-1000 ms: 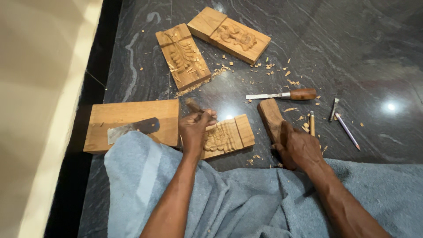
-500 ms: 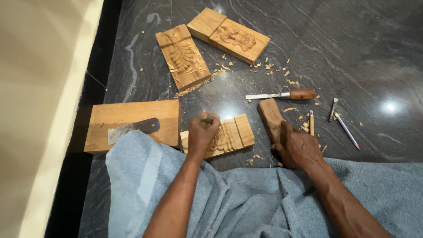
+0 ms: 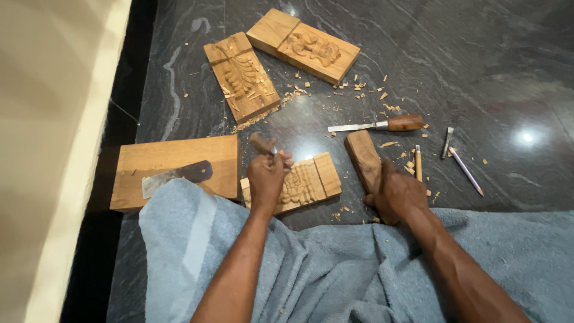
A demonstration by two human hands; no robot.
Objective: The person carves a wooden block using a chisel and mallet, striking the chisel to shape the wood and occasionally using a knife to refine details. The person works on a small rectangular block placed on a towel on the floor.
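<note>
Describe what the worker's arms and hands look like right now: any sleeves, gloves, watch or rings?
Both arms are bare from the lower frame edge to the fingers: no sleeves in view, no gloves. The left hand and right hand show no watch, band or ring that I can make out. A blue-grey towel-like cloth lies beneath both forearms.

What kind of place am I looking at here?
Probably a woodcarver's work spot on a dark polished stone floor, not a bench. Carved wooden panels lie about among wood chips, a chisel rests nearby, and the right hand grips a wooden mallet.
</note>
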